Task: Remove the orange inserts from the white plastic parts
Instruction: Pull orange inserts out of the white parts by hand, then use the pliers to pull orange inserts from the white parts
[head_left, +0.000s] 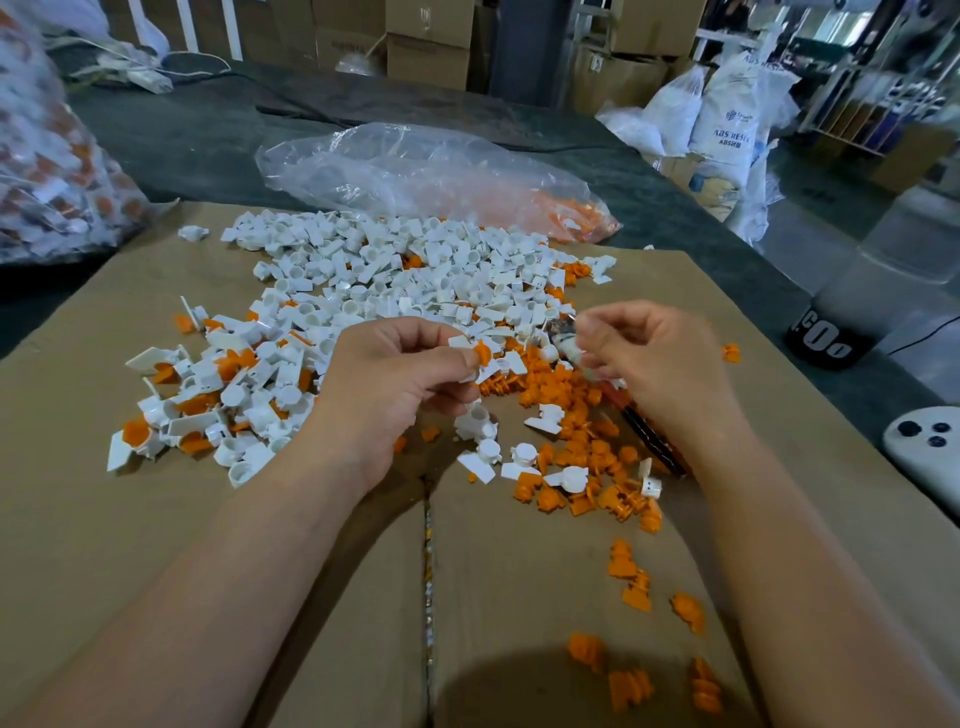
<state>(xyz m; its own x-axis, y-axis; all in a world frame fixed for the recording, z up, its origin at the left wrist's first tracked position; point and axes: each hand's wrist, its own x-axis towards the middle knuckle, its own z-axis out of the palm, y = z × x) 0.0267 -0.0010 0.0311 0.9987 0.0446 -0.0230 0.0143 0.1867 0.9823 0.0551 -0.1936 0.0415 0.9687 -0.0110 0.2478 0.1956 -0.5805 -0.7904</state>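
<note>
Orange insert (483, 353) sits in the white part (460, 343) pinched in your left hand (384, 379), above the cardboard (156, 519). Right hand (660, 358) grips the tool (649, 439), tip just beside the part. Most looks done: big white pile (389, 270), loose inserts (571, 415). Left cluster (208, 395) not yet stripped, and probably the full bag (52, 156) too.

One view only, head-mounted and wide-angle. Looks forward and down from above both forearms, close over the left hand (395, 374) and right hand (654, 364) at the cardboard sheet (156, 519); reaches as far as stacked boxes (426, 47) behind.
</note>
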